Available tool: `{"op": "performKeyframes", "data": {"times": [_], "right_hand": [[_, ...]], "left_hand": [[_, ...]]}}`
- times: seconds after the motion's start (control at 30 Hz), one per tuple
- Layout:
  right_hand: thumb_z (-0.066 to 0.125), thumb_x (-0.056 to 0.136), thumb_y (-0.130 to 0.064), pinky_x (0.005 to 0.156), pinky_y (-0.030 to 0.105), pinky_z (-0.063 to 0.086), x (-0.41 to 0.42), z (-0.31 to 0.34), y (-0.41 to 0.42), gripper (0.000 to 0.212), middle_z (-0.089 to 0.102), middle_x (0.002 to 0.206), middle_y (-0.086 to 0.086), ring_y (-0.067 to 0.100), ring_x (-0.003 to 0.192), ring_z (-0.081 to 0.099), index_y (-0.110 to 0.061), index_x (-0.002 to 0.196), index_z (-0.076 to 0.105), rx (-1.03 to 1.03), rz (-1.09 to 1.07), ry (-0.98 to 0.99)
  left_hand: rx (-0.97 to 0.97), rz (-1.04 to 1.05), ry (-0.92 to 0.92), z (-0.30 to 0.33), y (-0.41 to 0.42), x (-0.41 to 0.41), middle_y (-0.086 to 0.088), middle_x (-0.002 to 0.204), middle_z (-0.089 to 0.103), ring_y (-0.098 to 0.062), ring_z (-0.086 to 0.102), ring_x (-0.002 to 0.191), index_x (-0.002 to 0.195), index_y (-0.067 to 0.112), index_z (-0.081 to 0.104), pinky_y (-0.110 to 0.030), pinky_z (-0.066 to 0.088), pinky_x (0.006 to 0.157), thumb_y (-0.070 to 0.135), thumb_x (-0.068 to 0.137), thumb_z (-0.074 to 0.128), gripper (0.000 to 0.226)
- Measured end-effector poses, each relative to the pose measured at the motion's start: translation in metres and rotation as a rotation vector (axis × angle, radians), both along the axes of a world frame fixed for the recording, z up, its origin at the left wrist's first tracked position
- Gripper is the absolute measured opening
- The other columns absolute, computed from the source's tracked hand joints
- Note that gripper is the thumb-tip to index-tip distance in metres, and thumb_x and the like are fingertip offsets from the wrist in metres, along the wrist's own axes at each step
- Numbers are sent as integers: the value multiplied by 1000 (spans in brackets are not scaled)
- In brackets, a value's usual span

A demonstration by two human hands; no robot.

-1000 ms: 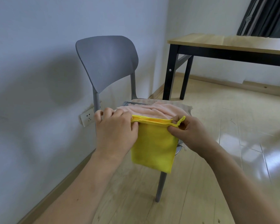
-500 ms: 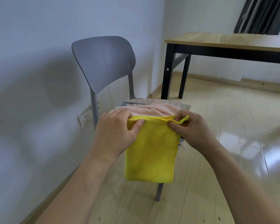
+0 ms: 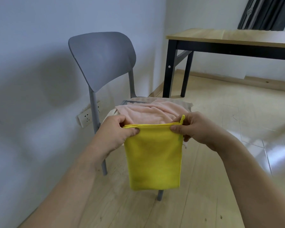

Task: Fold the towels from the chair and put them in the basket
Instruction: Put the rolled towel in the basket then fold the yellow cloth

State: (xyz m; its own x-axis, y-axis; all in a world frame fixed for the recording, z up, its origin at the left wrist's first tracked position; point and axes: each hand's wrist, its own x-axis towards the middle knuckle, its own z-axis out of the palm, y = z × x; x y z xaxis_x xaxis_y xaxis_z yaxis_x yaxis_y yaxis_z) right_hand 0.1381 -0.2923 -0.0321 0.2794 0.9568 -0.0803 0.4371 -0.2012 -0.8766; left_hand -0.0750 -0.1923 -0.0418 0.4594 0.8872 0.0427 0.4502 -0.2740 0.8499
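Observation:
A yellow towel (image 3: 153, 157) hangs doubled over in front of the grey chair (image 3: 102, 58). My left hand (image 3: 115, 134) pinches its top left corner and my right hand (image 3: 196, 129) pinches the top right corner, where a small hanging loop sticks up. On the chair seat behind lies a crumpled pink towel (image 3: 148, 111) over other cloths. No basket is in view.
A wooden table with black legs (image 3: 227, 38) stands at the right back by the wall. A wall socket (image 3: 85, 117) sits low on the wall behind the chair. Dark curtains (image 3: 263, 12) hang at the top right. Light wooden floor stretches to the right.
The yellow towel has been drawn out flat and hangs longer and straighter. Both hands have moved apart along its top edge and toward me.

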Motion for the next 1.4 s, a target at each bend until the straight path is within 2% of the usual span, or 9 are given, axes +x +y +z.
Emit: {"op": "performKeyframes", "data": {"times": [0.17,0.3,0.4,0.47,0.63,0.77,0.87,1.17,1.4], "right_hand": [[64,89,-27,60,39,54,10,9,12,21,59,71,4,20,63,57,-6,88,65,37,-89,-338],[58,91,-11,64,8,41,9,18,26,9,56,76,-16,3,69,53,-18,94,63,521,-208,-539],[56,86,4,71,4,38,13,16,32,20,60,91,-6,2,80,50,-10,98,63,826,-291,-526],[55,83,8,76,10,43,17,11,33,26,61,97,-5,5,88,54,-13,97,60,886,-292,-474],[55,77,4,60,19,41,21,-2,25,26,60,80,-4,13,71,52,-21,79,53,508,-147,-385],[61,78,-8,56,21,39,27,-19,25,19,52,81,-1,14,70,49,-23,75,51,-313,128,-450],[65,82,-12,57,21,44,26,-34,25,18,59,84,4,12,70,57,-19,78,49,-565,215,-377],[64,79,-14,64,26,46,26,-24,29,16,58,87,5,17,77,55,-19,74,49,-438,167,-345],[55,90,-28,84,35,42,20,-38,64,13,49,103,-3,18,101,48,-15,92,55,140,-182,-509]], "left_hand": [[-124,-42,-34,11,12,16,-4,82,57,-16,51,74,76,16,55,-24,39,57,8,81,72,19],[491,165,-23,23,12,43,4,79,56,-12,53,71,85,19,50,-20,42,56,8,90,57,14],[803,122,-248,27,11,50,2,96,62,-17,56,84,91,19,44,-26,45,67,-2,86,48,22],[871,48,-245,15,15,51,4,110,63,-17,55,94,91,20,42,-28,44,75,-5,81,48,28],[597,-176,33,-23,22,43,21,97,57,5,53,82,76,25,35,-12,38,64,0,76,51,31],[201,-406,336,-53,27,29,6,72,46,-11,41,65,74,20,39,-22,33,56,7,76,54,20],[81,-427,384,-62,28,27,3,73,49,-14,39,65,73,23,41,-30,34,58,10,76,54,19],[72,-307,177,-58,33,34,4,77,49,-13,43,69,91,19,55,-26,35,61,22,91,56,3],[18,51,8,-64,54,59,0,73,46,-16,42,69,84,8,51,-30,32,58,27,92,52,21]]}}
